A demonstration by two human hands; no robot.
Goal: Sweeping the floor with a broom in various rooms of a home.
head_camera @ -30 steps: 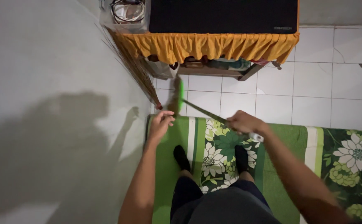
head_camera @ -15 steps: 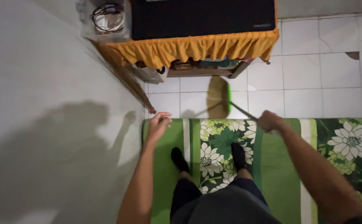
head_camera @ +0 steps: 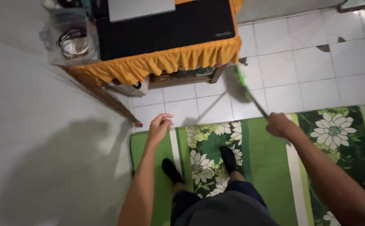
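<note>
Stick broom (head_camera: 107, 98) leaning at wall, far left. Left hand (head_camera: 159, 125) over mat (head_camera: 270, 167) edge, fingers (head_camera: 166, 121) curled loosely, holding nothing. Worktop (head_camera: 170, 62) w/ orange cloth above. Green broom (head_camera: 243, 86) on tile floor (head_camera: 308, 75) by worktop corner, handle in right hand (head_camera: 279, 124), fingers wrapped tight around it.

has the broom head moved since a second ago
Yes. The broom head has swept rightward along the low table, from under its left end to its right front corner, held by the right hand.

Home room: tiled floor (head_camera: 312, 83), floral mattress (head_camera: 274, 167), cloth-skirted table (head_camera: 165, 62)
</note>
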